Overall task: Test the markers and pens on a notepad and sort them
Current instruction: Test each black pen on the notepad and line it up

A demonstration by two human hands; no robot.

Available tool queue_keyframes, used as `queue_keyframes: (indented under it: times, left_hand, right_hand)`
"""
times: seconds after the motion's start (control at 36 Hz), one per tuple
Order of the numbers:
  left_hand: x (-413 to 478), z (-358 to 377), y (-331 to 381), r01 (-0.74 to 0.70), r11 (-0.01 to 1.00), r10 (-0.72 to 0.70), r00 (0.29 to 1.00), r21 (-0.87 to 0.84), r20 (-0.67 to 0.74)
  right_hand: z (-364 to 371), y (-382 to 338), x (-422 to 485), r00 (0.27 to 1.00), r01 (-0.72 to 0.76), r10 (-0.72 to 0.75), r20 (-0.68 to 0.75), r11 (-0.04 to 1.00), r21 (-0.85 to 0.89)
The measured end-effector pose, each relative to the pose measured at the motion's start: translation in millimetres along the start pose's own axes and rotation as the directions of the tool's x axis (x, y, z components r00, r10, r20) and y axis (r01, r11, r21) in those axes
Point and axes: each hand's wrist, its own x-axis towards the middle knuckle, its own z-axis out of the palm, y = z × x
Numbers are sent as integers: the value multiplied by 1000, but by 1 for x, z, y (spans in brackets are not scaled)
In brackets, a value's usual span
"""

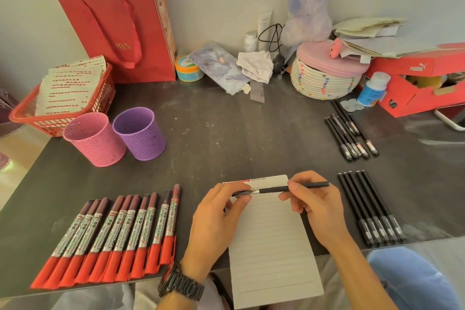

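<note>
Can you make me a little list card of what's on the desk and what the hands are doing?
Hands: left hand pinches one end of the black pen, right hand holds its barrel
Pen place: sideways over the top of the notepad
Notepad: lined page, at the front edge of the table
Left side: red markers lying in a row
Cups: pink cup beside purple cup, both upright
Right side: near pen bunch and far pen bunch, lying flat
</note>
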Motion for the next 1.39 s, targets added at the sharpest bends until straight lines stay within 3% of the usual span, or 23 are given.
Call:
queue_keyframes:
  times: [0.25,1.03,1.19,1.39]
  left_hand:
    - [-1,-1,0,-10,1000,10,1000,-11,-11]
    - [1,-4,4,-32,996,31,999,-80,-24]
    - [-1,0,2,-58,997,58,998,56,1]
    - [1,4,-6,33,971,-43,998,237,35]
  right_hand:
    - [3,-4,-1,999,29,-34,-28,990,-138]
    - [9,-12,3,998,-30,44,51,971,-236]
    - [17,-13,1,986,-5,56,156,951,-309]
    - [-8,-30,-1,998,-68,65,-20,969,-236]
